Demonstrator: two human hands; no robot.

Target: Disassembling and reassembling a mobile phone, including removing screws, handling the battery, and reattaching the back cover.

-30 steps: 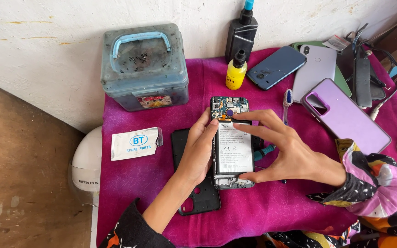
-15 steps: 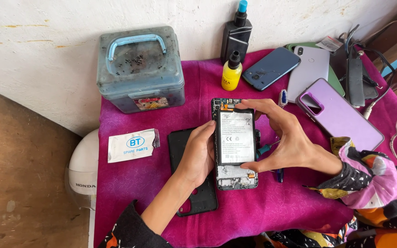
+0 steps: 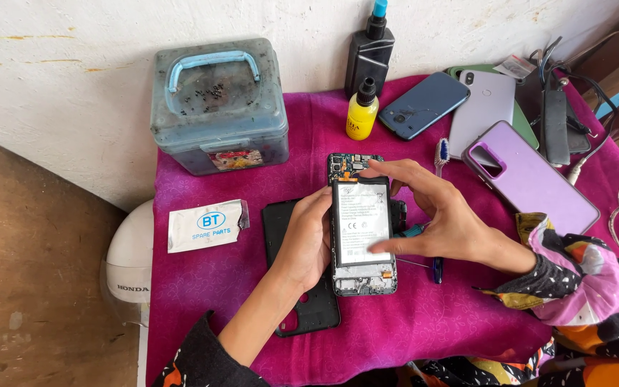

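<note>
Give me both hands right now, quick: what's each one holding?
Left hand: closed on the left edge of the battery, above the opened phone.
Right hand: gripping the same battery, fingers at its top, thumb at its lower right.

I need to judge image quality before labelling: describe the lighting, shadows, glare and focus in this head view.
Head view: soft, even daylight with only faint shadows under the left hand and right hand; mild sheen on the battery and the lilac phone case, no harsh glare; the opened phone and the magenta cloth are sharp; slight wide-angle bending towards the frame edges.
</note>
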